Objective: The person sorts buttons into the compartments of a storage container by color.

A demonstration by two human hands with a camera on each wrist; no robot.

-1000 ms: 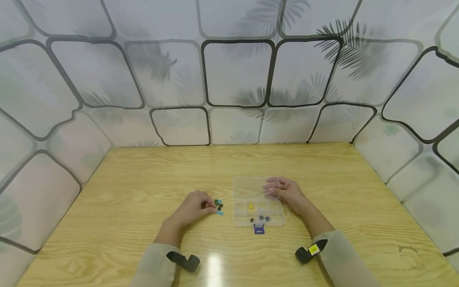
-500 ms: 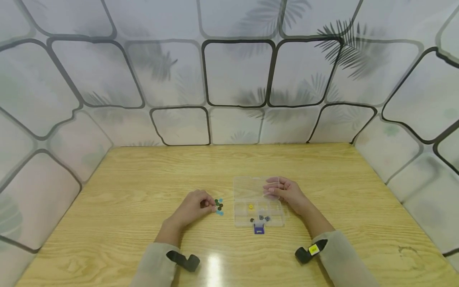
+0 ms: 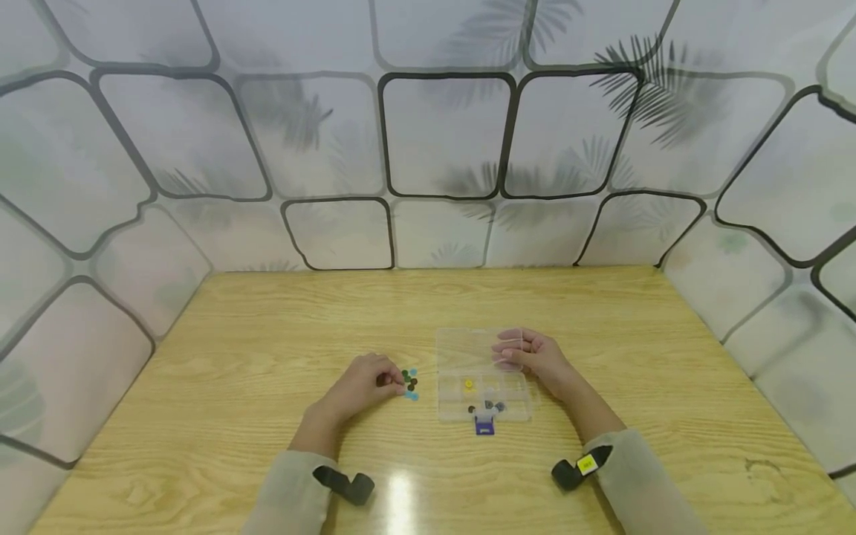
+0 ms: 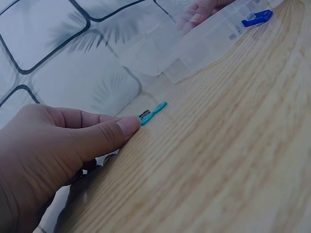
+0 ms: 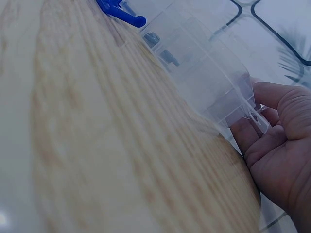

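Several small round buttons, light blue (image 3: 412, 397), green (image 3: 405, 376) and brown (image 3: 413, 382), lie in a cluster on the table. At the cluster's left edge is my left hand (image 3: 361, 383), thumb and fingertips close together. In the left wrist view the thumb tip overlaps a teal button (image 4: 154, 113); I cannot tell whether a button is pinched. A clear compartment box (image 3: 449, 410) stands to the right, its lid (image 3: 461, 349) raised. Behind the lid's right part, my right hand (image 3: 545, 365) shows through the plastic, fingers loosely bent.
Inside the box are a yellow button (image 3: 469, 384), a dark button (image 3: 471, 409) and small grey pieces (image 3: 499, 406). A blue clasp (image 3: 484, 427) sticks out at its front edge. The wooden table (image 3: 267, 319) meets a patterned wall (image 3: 441, 141) at the back.
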